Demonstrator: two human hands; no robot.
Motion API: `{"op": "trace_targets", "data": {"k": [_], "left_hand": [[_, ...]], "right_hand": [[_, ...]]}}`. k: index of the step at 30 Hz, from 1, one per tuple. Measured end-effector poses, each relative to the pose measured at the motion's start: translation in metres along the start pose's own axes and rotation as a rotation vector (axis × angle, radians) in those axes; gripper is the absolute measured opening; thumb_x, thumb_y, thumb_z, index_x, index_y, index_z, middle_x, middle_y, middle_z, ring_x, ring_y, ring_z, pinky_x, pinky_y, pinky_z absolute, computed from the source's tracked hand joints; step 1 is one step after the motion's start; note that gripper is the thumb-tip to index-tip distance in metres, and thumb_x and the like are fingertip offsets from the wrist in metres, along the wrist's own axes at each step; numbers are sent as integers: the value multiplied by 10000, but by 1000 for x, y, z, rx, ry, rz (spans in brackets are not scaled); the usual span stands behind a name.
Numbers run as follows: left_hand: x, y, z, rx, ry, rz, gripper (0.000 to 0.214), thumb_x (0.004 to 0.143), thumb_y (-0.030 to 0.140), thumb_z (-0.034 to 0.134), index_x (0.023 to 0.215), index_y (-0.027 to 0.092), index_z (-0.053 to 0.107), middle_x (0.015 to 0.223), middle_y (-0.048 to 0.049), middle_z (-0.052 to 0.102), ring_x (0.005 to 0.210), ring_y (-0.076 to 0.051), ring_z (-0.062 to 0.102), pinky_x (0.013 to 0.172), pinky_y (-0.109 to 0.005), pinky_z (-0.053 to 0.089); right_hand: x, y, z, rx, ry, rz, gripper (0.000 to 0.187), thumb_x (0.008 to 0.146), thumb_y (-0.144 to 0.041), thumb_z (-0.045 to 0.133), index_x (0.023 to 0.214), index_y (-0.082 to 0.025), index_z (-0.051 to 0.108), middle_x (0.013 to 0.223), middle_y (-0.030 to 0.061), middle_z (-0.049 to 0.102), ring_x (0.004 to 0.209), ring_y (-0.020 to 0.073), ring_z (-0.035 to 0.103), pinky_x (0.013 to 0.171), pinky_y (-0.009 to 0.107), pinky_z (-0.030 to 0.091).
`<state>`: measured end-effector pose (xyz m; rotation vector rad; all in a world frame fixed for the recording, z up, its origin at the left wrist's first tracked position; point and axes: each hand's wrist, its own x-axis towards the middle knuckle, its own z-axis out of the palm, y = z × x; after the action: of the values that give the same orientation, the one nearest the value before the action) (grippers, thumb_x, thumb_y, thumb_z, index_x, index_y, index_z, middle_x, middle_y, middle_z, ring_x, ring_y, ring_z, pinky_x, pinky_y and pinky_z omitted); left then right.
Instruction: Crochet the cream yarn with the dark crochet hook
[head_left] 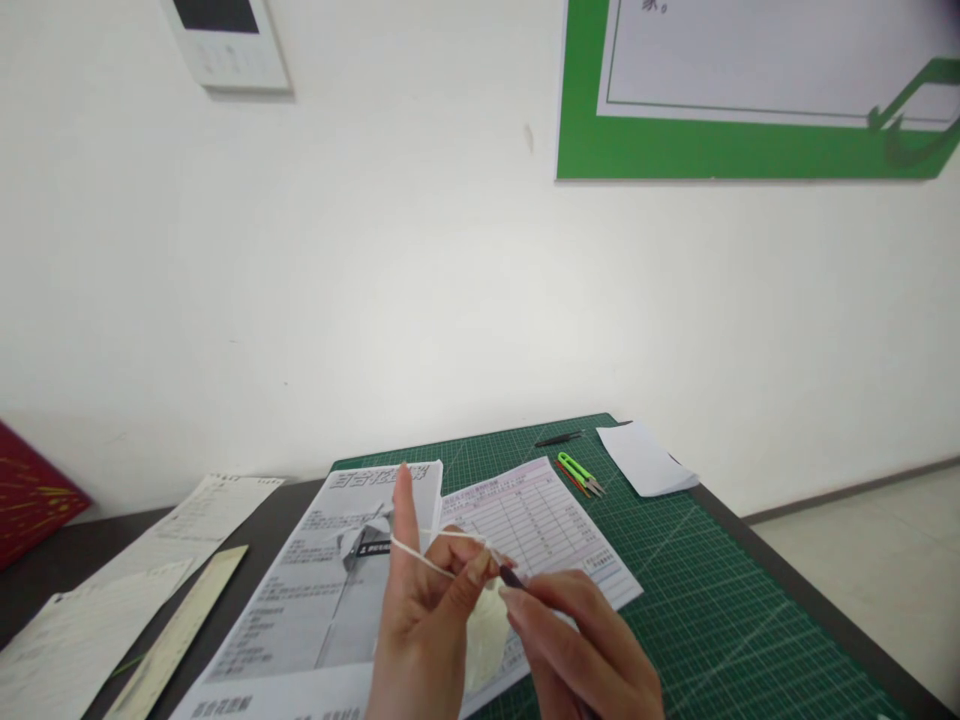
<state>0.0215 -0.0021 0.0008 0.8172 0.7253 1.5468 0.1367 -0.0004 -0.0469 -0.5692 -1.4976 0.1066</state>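
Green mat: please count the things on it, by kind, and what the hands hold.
Paper sheets: 3 (instruction sheet, form, blank sheet)
Snips: 2 (green snips, orange snips)
Dark slim tool: 1
White thread, left hand: 1
Dark hook, right hand: 1
Cream piece under hands: 1
Total: 9

Right of my right hand [592,655] the green cutting mat [735,620] lies bare, free to cross. Ahead, snips [579,472] and a white slip [645,458] sit near the wall [420,300]. A ruler [180,630] blocks the left.
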Motion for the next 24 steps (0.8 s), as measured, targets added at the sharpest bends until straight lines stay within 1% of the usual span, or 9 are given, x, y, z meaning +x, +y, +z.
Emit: {"op": "trace_targets", "data": {"k": [2, 3, 4, 8, 11, 14, 17, 20, 24], "left_hand": [[1, 3, -4, -97, -71, -117, 835, 796, 80, 567, 1406, 435, 122, 663, 41, 585, 647, -116, 557, 677, -254, 419], [2, 5, -6, -129, -111, -165, 839, 787, 77, 577, 1409, 423, 134, 671, 36, 585, 644, -116, 551, 663, -252, 413], [2, 7, -8, -145, -151, -197, 853, 774, 73, 592, 1412, 413, 139, 677, 32, 587, 645, -119, 547, 654, -254, 409], [5, 16, -15, -86, -245, -204, 922, 765, 60, 608, 1421, 404, 60, 687, 28, 603, 647, -130, 555, 664, -274, 408], [7, 18, -18, -84, -306, -208, 933, 788, 54, 578, 1418, 400, -17, 675, 30, 605, 636, -132, 560, 651, -279, 410], [9, 16, -22, -170, -384, -230, 921, 794, 58, 563, 1417, 398, -23, 676, 25, 612, 645, -146, 562, 649, -303, 419], [10, 13, -23, -241, -396, -250, 945, 776, 38, 567, 1411, 412, -24, 705, 21, 618, 658, -151, 570, 653, -312, 419], [10, 13, -23, -265, -387, -261, 956, 761, 33, 575, 1411, 416, -11, 712, 23, 609, 668, -157, 577, 659, -316, 413], [12, 15, -25, -233, -424, -247, 906, 765, 64, 577, 1422, 396, 48, 687, 22, 597, 642, -157, 567, 657, -326, 405]], "right_hand": [[-2, 1, -1, -84, -24, -153, 374, 796, -32, 553, 1137, -162, 636, 827, 127, 691, 723, 196, 659, 586, 281, 567], [-3, 2, -2, -92, -163, -179, 399, 799, -35, 557, 1177, -153, 610, 857, 138, 694, 775, 209, 664, 625, 295, 573], [-2, 2, -3, -66, -196, -169, 398, 808, -40, 556, 1182, -164, 606, 849, 131, 694, 778, 210, 663, 622, 297, 573], [2, 0, -3, 221, -28, 63, 359, 785, -39, 612, 1078, -239, 667, 761, 69, 676, 607, 161, 624, 489, 259, 522], [4, -2, 2, 468, 4, 323, 254, 771, -100, 655, 963, -253, 718, 781, 60, 697, 635, 174, 650, 535, 277, 530], [3, -4, 7, 736, 121, 562, 137, 766, -208, 688, 882, -260, 739, 759, 42, 708, 626, 170, 658, 535, 277, 530], [2, -5, 9, 889, 193, 772, 109, 721, -234, 735, 829, -248, 749, 746, 28, 712, 599, 151, 661, 510, 252, 532], [5, -6, 6, 932, 209, 861, 105, 683, -232, 768, 787, -235, 755, 728, 21, 711, 599, 144, 663, 510, 238, 537], [9, -6, 4, 933, 175, 835, 103, 683, -214, 765, 786, -228, 758, 726, 23, 710, 615, 141, 664, 531, 231, 527]]}}
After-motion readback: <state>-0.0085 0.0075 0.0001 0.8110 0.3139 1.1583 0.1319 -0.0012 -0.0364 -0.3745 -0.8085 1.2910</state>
